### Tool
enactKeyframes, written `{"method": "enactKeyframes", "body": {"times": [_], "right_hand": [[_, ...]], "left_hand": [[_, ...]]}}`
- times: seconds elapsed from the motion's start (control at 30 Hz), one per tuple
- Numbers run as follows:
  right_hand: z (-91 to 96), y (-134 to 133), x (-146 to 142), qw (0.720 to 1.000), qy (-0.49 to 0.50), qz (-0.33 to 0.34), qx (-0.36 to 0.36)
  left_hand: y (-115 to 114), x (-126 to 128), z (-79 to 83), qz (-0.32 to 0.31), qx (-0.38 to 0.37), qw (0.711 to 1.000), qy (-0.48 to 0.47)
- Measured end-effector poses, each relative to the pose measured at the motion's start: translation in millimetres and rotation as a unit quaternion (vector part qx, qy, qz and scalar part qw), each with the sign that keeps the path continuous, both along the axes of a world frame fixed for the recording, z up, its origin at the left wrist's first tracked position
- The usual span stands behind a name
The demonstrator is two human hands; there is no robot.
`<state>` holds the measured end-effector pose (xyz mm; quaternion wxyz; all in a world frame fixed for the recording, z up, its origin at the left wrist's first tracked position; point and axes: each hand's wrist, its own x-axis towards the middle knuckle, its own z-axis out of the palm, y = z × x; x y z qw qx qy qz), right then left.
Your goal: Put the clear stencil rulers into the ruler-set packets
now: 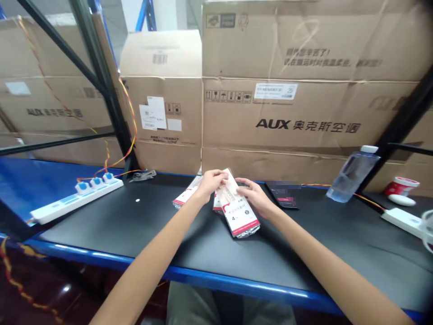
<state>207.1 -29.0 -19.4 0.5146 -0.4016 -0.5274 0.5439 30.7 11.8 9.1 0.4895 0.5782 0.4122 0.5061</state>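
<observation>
from the head view, the left hand (pixel 211 184) makes a narrow grip on the top end of a white packet (pixel 238 212), its fingers curled over the upper corner. the right hand (pixel 254 196) stands wider, its fingers (pixel 241 183) laid against the packet's right edge without clearly closing on it. the packet lies slantwise on the worktop (pixel 101 221), with red bands and a silvery lower end. just left of the packet sits a second packet (pixel 186 192), and a thin strip of a third packet (pixel 217 203) shows just behind it. to the packet's right lies a dark card (pixel 282 195), its face blurred. farther right stand a water bottle (pixel 353 174) and a red-and-white cup (pixel 402 185). well left of the packet lies a power strip (pixel 76 201) with blue switches, and cardboard boxes (pixel 304 113) are stacked behind it. a firm pinch at the top with light side support seems best here: it steadies the packet without creasing it or knocking the second packet.
</observation>
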Motion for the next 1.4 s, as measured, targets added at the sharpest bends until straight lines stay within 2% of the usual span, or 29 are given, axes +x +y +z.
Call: {"method": "enactKeyframes", "body": {"times": [0.07,0.13,0.2,0.33,0.43,0.6,0.9,1.4], "right_hand": [[-2.5,3.8,5.8,0.999,0.017,-0.046,0.0],[-5.4,6.7,10.2,0.997,0.037,-0.075,0.005],[-7.4,6.9,12.3,0.995,0.049,-0.083,0.014],[-9.6,2.6,12.0,0.996,0.039,-0.076,0.037],[-12.5,0.6,12.5,0.993,0.002,-0.09,0.075],[-18.9,2.1,15.9,0.978,-0.067,-0.123,0.155],[-13.4,-3.6,16.7,0.966,-0.083,-0.14,0.202],[-1.6,-7.9,13.0,0.976,-0.022,-0.121,0.179]], "left_hand": [[10.1,1.8,-5.6,0.076,0.014,0.997,-0.022],[14.3,2.6,-13.2,0.102,0.015,0.994,-0.029],[11.6,0.9,-19.9,0.066,0.003,0.998,-0.018],[-2.1,-6.6,-26.2,-0.065,-0.013,0.998,0.004],[-5.3,-11.9,-27.3,-0.1,-0.013,0.995,-0.01],[1.2,-21.4,-29.4,-0.13,-0.017,0.991,-0.032],[4.5,-25.3,-32.0,-0.171,-0.029,0.983,-0.058],[6.0,-23.1,-34.0,-0.153,-0.037,0.985,-0.063]]}}
